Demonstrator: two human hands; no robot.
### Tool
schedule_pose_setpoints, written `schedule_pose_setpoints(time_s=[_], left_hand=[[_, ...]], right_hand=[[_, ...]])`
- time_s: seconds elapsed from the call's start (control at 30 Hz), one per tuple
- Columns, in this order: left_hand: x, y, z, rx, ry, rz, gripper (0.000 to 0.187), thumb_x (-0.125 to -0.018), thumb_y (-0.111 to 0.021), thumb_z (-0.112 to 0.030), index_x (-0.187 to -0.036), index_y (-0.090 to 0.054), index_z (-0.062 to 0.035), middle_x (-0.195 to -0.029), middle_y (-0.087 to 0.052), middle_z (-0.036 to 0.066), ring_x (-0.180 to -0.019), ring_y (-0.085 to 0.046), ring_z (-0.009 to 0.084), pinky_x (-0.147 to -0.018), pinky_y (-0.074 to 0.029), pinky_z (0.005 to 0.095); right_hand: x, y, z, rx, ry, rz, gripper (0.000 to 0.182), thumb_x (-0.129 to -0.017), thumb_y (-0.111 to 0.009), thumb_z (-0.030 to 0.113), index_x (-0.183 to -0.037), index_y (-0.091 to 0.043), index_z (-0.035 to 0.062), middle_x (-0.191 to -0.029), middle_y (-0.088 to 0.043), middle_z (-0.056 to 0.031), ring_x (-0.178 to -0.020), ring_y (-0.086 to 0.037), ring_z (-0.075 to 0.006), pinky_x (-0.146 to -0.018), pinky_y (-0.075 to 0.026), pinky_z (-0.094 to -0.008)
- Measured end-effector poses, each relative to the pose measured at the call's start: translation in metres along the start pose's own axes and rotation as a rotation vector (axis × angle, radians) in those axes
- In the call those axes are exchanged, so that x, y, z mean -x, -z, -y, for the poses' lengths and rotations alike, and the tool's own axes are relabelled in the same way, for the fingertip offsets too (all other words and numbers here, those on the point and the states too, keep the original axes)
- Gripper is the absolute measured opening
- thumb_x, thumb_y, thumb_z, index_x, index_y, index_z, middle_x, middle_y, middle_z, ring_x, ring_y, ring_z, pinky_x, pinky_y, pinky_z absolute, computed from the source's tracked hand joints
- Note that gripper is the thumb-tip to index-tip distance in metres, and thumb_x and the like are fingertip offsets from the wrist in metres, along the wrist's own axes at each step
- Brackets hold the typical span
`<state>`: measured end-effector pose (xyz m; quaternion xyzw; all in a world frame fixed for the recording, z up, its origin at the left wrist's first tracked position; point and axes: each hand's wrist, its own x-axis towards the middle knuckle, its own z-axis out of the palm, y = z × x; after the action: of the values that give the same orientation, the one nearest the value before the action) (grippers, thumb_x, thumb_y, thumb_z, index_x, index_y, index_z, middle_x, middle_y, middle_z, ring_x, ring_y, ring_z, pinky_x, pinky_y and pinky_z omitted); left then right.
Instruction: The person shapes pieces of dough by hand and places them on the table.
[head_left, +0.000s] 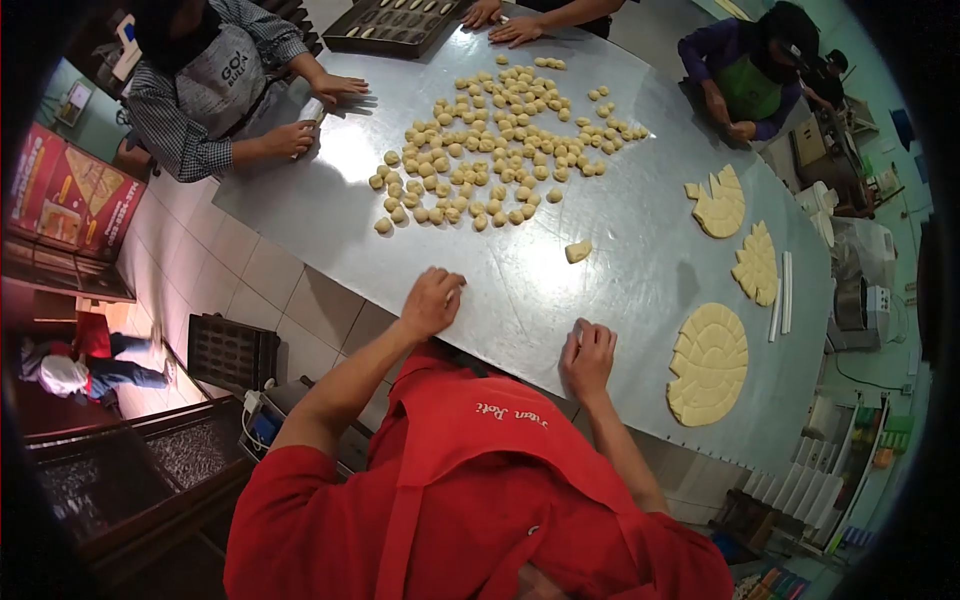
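My left hand (433, 302) is at the near edge of the metal table (500, 268), its fingers curled in. Whatever may be under those fingers is hidden. Further right, my right hand (588, 357) rests closed over the same edge, with a small greyish bit showing by the fingertips that is too small to name. Beyond it lies a single lump of dough (578, 251). A large spread of small dough balls (470, 150) covers the middle of the table. To the right are a big round sheet of dough cut into pieces (708, 365) and two smaller cut sheets (755, 265).
Two white sticks (780, 297) lie near the right edge. A person in a checked shirt (215, 90) holds a rolling pin at the far left. Another person's hands (515, 30) rest by a baking tray (395, 25); a person in purple sleeves (740, 75) stands far right.
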<state>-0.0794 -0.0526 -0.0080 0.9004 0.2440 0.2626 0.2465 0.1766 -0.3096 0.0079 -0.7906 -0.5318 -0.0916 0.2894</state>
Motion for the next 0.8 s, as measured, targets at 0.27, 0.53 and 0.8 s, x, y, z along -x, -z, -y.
schedule_pose_setpoints(time_s=[0.27,0.53,0.8], left_hand=[[0.006,0.041,0.018,0.159,0.194,-0.144,0.054,-0.089,-0.075,-0.008,-0.139,-0.056,0.0008,-0.141,-0.057,0.024,-0.126,-0.057,0.0427,-0.109,-0.049,0.0487],[0.003,0.065,0.055,-0.173,0.339,-0.14,0.042,-0.09,-0.072,-0.008,-0.131,-0.062,-0.0038,-0.135,-0.058,0.018,-0.126,-0.055,0.0394,-0.111,-0.045,0.0496],[-0.003,0.062,0.055,-0.186,0.36,-0.156,0.041,-0.09,-0.071,-0.009,-0.13,-0.063,-0.0055,-0.135,-0.057,0.016,-0.127,-0.054,0.0384,-0.111,-0.044,0.0497]], right_hand=[[-0.071,-0.087,0.113,-0.623,0.037,0.513,0.066,-0.084,-0.086,0.016,-0.143,-0.058,0.0034,-0.128,-0.062,-0.0238,-0.11,-0.064,-0.0431,-0.094,-0.055,-0.05],[-0.274,-0.086,0.158,-0.716,-0.29,0.693,0.061,-0.088,-0.088,0.034,-0.137,-0.069,0.0033,-0.137,-0.07,-0.0225,-0.129,-0.067,-0.0315,-0.102,-0.056,-0.0394],[-0.296,-0.107,0.019,-0.115,-0.206,0.25,0.07,-0.097,-0.076,0.026,-0.158,-0.048,0.0044,-0.155,-0.053,-0.0308,-0.145,-0.05,-0.0464,-0.118,-0.044,-0.0539]])
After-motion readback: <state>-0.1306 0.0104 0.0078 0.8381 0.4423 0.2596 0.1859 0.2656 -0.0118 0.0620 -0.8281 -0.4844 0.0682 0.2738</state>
